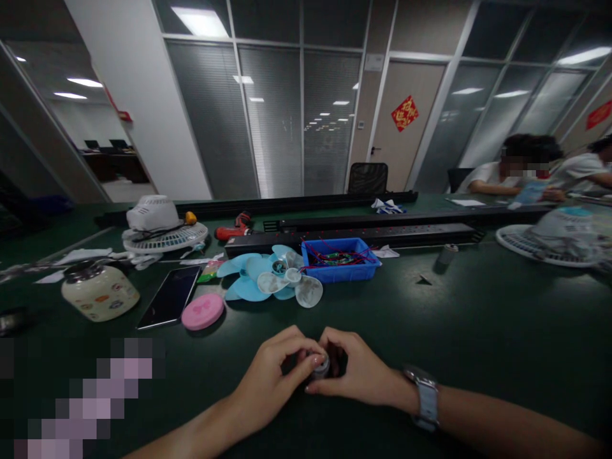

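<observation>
Both hands meet at the near middle of the dark green table around a small grey metal cylinder (321, 368), partly covered by the fingers; its exact kind I cannot make out. My left hand (280, 363) pinches it, with the thumb lying over its upper side. From the other side my right hand (356, 370) curls its fingers and thumb round it. Beyond them lie light blue fan blades (251, 277) and clear fan blades (308, 290). A blue tray (344, 273) of wires and small circuit boards stands just behind.
To the left are a pink round case (203, 311), a phone (171, 296) and a cream jar (100, 292). Fan parts stand at far left (165, 239) and right (559, 239). A red power tool (233, 231) and long black rails (406, 234) lie behind. Two people sit at back right.
</observation>
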`<state>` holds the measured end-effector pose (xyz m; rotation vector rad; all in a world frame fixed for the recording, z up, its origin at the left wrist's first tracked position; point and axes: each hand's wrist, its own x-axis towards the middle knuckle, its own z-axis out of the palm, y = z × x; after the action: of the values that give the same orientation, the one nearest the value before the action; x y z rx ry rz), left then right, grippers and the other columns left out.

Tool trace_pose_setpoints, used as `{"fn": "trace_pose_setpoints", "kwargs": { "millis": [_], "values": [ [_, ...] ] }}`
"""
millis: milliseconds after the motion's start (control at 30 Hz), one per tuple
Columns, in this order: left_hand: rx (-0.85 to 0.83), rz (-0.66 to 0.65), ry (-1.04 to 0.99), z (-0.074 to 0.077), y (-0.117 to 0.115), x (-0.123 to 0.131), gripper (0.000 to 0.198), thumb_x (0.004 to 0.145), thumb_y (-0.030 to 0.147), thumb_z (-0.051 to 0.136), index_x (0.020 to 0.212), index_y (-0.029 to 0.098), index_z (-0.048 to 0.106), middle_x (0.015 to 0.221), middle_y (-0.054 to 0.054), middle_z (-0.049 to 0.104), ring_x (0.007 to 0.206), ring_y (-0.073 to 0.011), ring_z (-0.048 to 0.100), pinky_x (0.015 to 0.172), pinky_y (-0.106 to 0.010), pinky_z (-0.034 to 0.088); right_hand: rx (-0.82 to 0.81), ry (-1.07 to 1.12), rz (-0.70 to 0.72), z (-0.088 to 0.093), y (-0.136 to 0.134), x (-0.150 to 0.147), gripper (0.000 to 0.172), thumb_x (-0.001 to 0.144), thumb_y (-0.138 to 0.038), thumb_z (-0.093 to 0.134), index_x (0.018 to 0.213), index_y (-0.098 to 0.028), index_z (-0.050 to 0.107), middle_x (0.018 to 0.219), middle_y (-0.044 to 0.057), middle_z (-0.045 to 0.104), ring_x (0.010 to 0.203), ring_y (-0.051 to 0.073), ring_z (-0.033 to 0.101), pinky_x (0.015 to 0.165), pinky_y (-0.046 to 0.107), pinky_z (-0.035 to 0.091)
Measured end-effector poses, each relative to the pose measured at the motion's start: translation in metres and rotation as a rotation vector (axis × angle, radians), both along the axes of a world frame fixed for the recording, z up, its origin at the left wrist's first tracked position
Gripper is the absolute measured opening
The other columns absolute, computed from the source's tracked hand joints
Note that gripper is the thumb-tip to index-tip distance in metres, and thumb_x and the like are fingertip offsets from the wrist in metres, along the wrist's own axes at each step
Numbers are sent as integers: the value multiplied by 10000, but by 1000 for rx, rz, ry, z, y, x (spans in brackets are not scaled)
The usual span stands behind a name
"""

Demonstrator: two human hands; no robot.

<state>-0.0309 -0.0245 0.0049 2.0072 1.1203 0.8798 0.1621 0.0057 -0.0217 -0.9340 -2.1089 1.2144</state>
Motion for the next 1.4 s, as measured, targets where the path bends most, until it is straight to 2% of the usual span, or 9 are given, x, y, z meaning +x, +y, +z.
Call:
{"fn": "trace_pose_setpoints", "kwargs": {
  "millis": [133, 333, 467, 567, 667, 800, 1033, 1233, 1400],
  "values": [
    [12, -9, -21, 1, -1, 1, 193, 921, 311, 525, 927, 205, 686, 811, -22, 574, 744, -146, 557, 675, -260, 424, 37, -9, 0, 2, 0, 0, 431, 660, -479, 787, 820, -172, 530, 733, -29, 558, 630, 100, 515, 539, 205, 394],
    [35, 74, -27, 6, -1, 3, 133, 871, 293, 610, 836, 193, 691, 770, -14, 566, 733, -150, 559, 668, -260, 425, 36, -5, -4, 1, 0, 1, 441, 656, -496, 785, 824, -174, 534, 742, -28, 569, 626, 100, 509, 541, 207, 397],
    [100, 148, -42, 7, 2, -12, 108, 881, 275, 595, 859, 209, 678, 780, -12, 577, 732, -150, 546, 671, -262, 426, 0, -12, -7, 4, 0, 2, 448, 651, -494, 788, 864, -174, 559, 766, -17, 591, 628, 102, 519, 532, 207, 408],
    [108, 214, -16, -1, 4, -30, 118, 892, 293, 580, 895, 214, 668, 812, -15, 588, 730, -150, 540, 667, -265, 425, -23, -14, 2, 8, -1, 2, 422, 664, -455, 786, 896, -173, 577, 806, -2, 619, 652, 111, 543, 544, 212, 425],
    [52, 145, 90, -14, 7, -42, 115, 874, 308, 610, 874, 229, 694, 831, -19, 597, 775, -163, 554, 685, -274, 423, -45, -8, -11, 9, -2, 1, 357, 682, -384, 774, 890, -167, 582, 817, 8, 630, 666, 119, 559, 546, 214, 434],
    [41, 46, 216, -23, 11, -41, 96, 821, 334, 679, 845, 256, 729, 846, -22, 604, 860, -193, 550, 758, -306, 416, -40, 18, -64, 7, -1, 0, 297, 692, -312, 753, 883, -165, 579, 808, 8, 630, 671, 119, 564, 558, 216, 439],
    [45, 19, 221, -21, 13, -40, 299, 735, 413, 745, 997, 271, 719, 903, -31, 636, 881, -211, 553, 768, -326, 428, -47, 12, -42, 9, 1, 3, 305, 703, -327, 752, 900, -167, 582, 827, 8, 632, 683, 117, 573, 573, 216, 453],
    [70, 11, 243, -24, 13, -39, 104, 787, 357, 709, 840, 277, 750, 883, -23, 630, 873, -194, 566, 763, -311, 449, -43, 1, 15, 8, 6, 8, 367, 708, -399, 760, 938, -172, 586, 858, 16, 642, 696, 120, 587, 572, 220, 471],
    [116, 17, 280, -23, 14, -37, 90, 804, 324, 695, 855, 269, 744, 865, -22, 642, 854, -191, 572, 744, -306, 464, -26, 40, 29, 7, 7, 10, 348, 720, -374, 755, 948, -173, 586, 823, -3, 639, 666, 104, 583, 563, 209, 466]
  ]
}}
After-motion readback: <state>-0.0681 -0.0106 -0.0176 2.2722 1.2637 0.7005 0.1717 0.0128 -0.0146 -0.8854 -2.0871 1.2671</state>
